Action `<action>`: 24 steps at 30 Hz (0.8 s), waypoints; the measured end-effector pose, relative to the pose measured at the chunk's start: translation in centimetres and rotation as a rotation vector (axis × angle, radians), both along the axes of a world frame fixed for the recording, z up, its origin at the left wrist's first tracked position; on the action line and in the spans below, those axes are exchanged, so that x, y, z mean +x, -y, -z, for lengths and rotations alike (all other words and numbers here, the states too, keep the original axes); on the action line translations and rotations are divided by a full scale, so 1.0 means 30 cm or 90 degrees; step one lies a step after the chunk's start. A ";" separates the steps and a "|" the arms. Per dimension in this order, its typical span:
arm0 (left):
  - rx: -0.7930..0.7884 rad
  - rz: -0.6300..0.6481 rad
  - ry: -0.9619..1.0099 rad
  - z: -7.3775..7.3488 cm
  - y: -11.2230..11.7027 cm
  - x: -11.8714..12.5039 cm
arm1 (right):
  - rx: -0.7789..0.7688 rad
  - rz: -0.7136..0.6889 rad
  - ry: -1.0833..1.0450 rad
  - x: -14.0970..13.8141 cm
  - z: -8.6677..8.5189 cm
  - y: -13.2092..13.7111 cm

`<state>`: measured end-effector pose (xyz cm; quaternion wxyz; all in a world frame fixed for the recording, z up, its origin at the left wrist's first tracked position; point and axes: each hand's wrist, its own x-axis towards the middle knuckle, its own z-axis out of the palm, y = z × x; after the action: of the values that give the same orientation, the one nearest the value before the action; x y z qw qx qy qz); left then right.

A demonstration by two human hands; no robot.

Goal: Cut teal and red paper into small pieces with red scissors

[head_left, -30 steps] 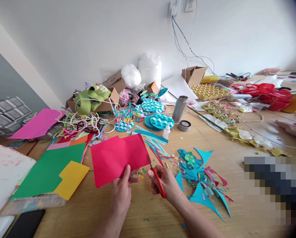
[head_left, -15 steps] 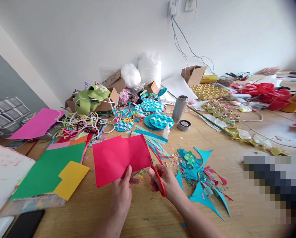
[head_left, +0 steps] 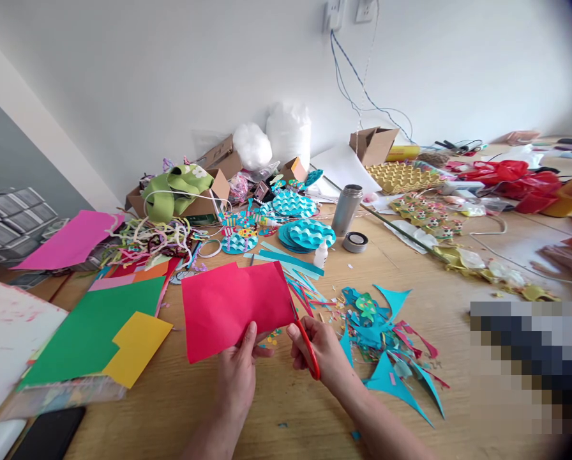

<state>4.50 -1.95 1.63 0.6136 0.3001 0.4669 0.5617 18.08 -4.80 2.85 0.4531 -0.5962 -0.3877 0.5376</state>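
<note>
My left hand (head_left: 240, 361) pinches a red sheet of paper (head_left: 235, 306) near its lower edge, thumb on top and fingers beneath. The sheet is held above the table and has a stepped notch along its far edge. In my right hand (head_left: 317, 348) is a pair of scissors with red handles (head_left: 309, 351). Their blades lie at the right edge of the red sheet, and part of them is hidden by it. Just right of my right hand lies a heap of blue paper scraps (head_left: 379, 329) mixed with small red and green bits.
Green paper (head_left: 85, 326) and yellow paper (head_left: 140, 345) lie on the left. Behind the red sheet are blue paper strips (head_left: 290, 262), a small white bottle (head_left: 321, 253), scalloped blue discs (head_left: 305, 235) and a grey flask (head_left: 347, 211) beside its lid (head_left: 355, 241).
The red sheet has shifted very slightly to the right against the scissors. Both hands stay almost where they were, keeping the same grip.
</note>
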 end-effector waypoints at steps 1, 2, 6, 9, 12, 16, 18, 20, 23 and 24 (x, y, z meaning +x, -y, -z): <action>-0.001 -0.002 0.001 -0.002 0.000 0.001 | 0.002 0.000 -0.001 0.000 0.000 0.000; -0.002 -0.003 0.003 -0.003 0.001 0.002 | 0.006 -0.001 -0.001 0.000 0.001 0.000; -0.011 -0.005 0.006 -0.006 0.002 0.002 | 0.014 -0.003 -0.001 0.002 0.009 -0.001; -0.007 -0.012 0.003 -0.005 0.003 0.002 | 0.015 -0.003 -0.005 0.004 0.015 0.000; 0.002 -0.010 -0.003 -0.002 0.004 0.001 | 0.017 -0.006 -0.003 0.004 0.015 0.001; 0.012 -0.002 -0.011 0.001 0.005 -0.001 | 0.019 -0.007 0.005 0.000 0.010 0.003; 0.007 0.002 -0.021 0.004 0.006 -0.003 | 0.018 -0.004 0.007 -0.003 0.008 0.004; 0.002 0.003 -0.028 0.007 0.005 -0.004 | 0.010 0.000 0.006 -0.005 0.007 0.004; 0.000 -0.001 -0.022 0.009 0.004 -0.003 | -0.001 0.002 0.000 -0.007 0.008 0.003; -0.001 -0.003 -0.018 0.008 0.003 -0.002 | -0.002 0.001 -0.001 -0.007 0.009 0.003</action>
<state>4.42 -2.05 1.39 0.6058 0.3064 0.4767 0.5584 17.86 -4.91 2.58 0.4531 -0.5968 -0.3860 0.5381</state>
